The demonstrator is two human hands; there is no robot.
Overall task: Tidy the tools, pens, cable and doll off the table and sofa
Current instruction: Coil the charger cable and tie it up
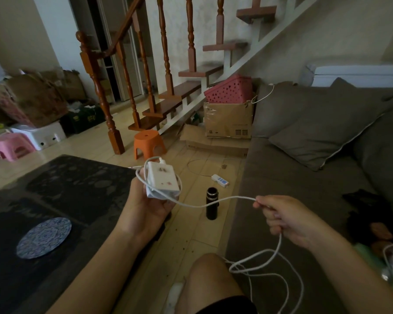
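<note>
Between the dark patterned counter (pixel 77 189) and the grey fabric sofa (pixel 281 173), I grip the white rectangular plug block (pixel 162 180) in my left hand (pixel 150 207), with a few turns of thin white cable (pixel 213 203) lapped round it. My right hand (pixel 284 220) pinches the cable at four o'clock of the block. The span between runs ten-to-four, and slack loops drop towards six over my knee (pixel 211 275), so I judge the right hand feeds the next wrap
</note>
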